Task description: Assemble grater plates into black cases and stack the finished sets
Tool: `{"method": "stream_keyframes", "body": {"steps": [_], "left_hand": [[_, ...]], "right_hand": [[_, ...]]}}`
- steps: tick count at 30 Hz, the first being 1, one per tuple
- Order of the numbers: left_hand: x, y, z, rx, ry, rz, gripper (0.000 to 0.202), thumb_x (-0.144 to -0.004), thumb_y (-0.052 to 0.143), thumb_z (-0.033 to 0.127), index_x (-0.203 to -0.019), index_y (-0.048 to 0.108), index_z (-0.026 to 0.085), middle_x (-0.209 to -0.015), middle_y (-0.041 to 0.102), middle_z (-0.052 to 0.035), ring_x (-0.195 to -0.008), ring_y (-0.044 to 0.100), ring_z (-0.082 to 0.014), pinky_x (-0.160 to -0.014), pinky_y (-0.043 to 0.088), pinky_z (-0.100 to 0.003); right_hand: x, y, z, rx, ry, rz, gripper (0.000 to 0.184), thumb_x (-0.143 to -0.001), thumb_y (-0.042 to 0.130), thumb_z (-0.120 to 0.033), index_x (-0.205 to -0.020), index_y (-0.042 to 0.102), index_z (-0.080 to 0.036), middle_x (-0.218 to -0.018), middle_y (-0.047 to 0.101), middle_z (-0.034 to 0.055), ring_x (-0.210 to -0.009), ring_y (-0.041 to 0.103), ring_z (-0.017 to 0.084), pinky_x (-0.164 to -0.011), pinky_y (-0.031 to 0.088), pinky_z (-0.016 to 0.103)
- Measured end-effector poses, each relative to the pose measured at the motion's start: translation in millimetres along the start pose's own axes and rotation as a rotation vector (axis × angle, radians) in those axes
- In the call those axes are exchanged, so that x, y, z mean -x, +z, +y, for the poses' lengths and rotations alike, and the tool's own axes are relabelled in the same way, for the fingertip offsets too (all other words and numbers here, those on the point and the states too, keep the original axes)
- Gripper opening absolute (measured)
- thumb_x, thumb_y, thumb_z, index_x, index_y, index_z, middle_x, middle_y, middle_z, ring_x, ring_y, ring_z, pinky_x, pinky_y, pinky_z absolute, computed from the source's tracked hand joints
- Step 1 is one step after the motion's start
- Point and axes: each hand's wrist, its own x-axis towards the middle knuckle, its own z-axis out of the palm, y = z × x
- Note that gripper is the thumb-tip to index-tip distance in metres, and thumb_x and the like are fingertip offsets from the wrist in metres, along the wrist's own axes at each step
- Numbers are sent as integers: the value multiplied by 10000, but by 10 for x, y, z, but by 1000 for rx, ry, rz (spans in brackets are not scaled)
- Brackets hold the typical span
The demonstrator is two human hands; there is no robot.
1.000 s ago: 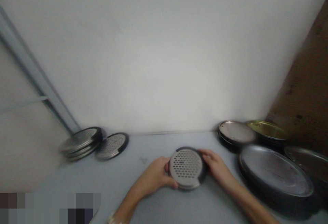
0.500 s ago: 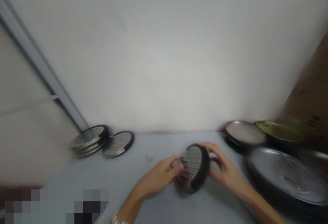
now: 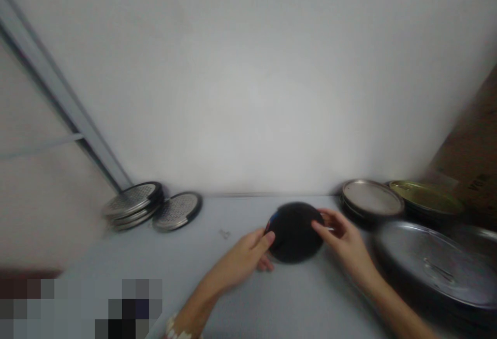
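Note:
A round disc point(image 3: 296, 235) is held just above the table between my two hands, with its plain black side facing me; its dimpled or perforated metal face is turned away. My left hand point(image 3: 248, 253) pinches its left rim, thumb on the black side and fingers underneath. A bit of blue and red shows near that rim. The right hand point(image 3: 341, 235) grips the opposite edge, thumb on the black side and fingers behind. Similar metal-faced discs with dark rims lie at the left: a stack point(image 3: 134, 204) and one leaning disc point(image 3: 178, 210) beside it.
A pale wall point(image 3: 248, 96) rises behind the grey table point(image 3: 217, 297). At the right stand a stack of round metal lids point(image 3: 373, 197), a yellowish round lid point(image 3: 423, 196), a large metal lid point(image 3: 411, 248) with a handle, and a cardboard box point(image 3: 471, 142). A small scrap point(image 3: 224, 234) lies mid-table.
The disc has been turned over: its metal face showed before, and now the black side does. Both hands have shifted their grip on its rim. The view has moved slightly.

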Motion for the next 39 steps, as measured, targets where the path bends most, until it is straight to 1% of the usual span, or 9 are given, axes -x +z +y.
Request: {"method": "stream_keyframes", "body": {"steps": [4, 8, 12, 16, 19, 21, 26, 31, 39], "left_hand": [[5, 50, -64, -24, -48, -62, 406, -916, 517, 491, -1088, 577, 128, -751, 715, -75, -642, 691, -174, -600, 521, -262], [-58, 68, -176, 14, -134, 11, 573, -939, 479, 414, -1392, 322, 100, -635, 692, -39, -500, 644, -159, -479, 470, -223], [-100, 37, -233, -57, -160, 131, 680, -956, 457, 383, -1504, 158, 113, -578, 661, -8, -460, 636, -163, -451, 447, -211], [-57, 66, -167, -73, -166, 79, 692, -961, 408, 310, -1538, 73, 127, -584, 664, 1, -449, 624, -147, -456, 426, -198], [-21, 49, -69, -114, -139, 9, 629, -956, 383, 302, -1519, 169, 117, -584, 657, 10, -440, 595, -141, -468, 419, -208], [-15, -50, -25, -205, -110, 31, 516, -954, 371, 317, -1433, 367, 126, -611, 662, 0, -459, 582, -148, -487, 422, -231], [-15, -537, -148, -833, -62, 506, 296, -838, 558, 188, -1114, 644, 125, -965, 693, -113, -882, 647, -225, -813, 450, -316], [-5, -822, -372, -1009, -139, 466, 228, -825, 574, 127, -1026, 680, 146, -1027, 656, -117, -935, 631, -232, -856, 424, -317], [-27, -736, -218, -948, -167, 413, 133, -767, 608, 122, -862, 690, 165, -878, 688, -63, -823, 621, -199, -723, 393, -271]], "right_hand": [[11, 66, 108, 33, 107, 15, 514, -691, 770, -578, -1014, 652, -196, -937, 746, 90, -812, 699, 273, -703, 550, 371], [-9, 99, 256, 76, 130, -98, 434, -730, 732, -529, -981, 684, -179, -980, 757, 108, -899, 706, 295, -821, 547, 416], [-7, 97, 327, 75, 103, -128, 455, -707, 761, -439, -1063, 676, -169, -1078, 741, 127, -1023, 688, 306, -953, 514, 451], [65, 126, 337, -38, 136, -187, 562, -716, 776, -381, -1204, 568, -194, -1159, 706, 130, -1039, 688, 287, -908, 554, 437], [103, 153, 357, -6, 27, -222, 531, -732, 733, -308, -1219, 551, -200, -1225, 669, 127, -1118, 651, 273, -978, 522, 444], [99, 155, 376, 112, -85, -203, 451, -770, 662, -280, -1205, 580, -199, -1230, 662, 118, -1136, 634, 262, -1026, 486, 458], [38, 125, 385, 363, -260, -167, 286, -862, 500, -253, -1083, 677, -212, -1139, 704, 100, -1080, 644, 259, -1020, 468, 472], [28, 140, 322, 394, -276, -197, 251, -899, 513, -293, -1047, 702, -219, -1170, 705, 96, -1097, 641, 264, -1020, 461, 449], [41, 197, 310, 421, -237, -224, 152, -855, 519, -242, -961, 628, -229, -1061, 711, 68, -1023, 634, 259, -945, 457, 407]]}}
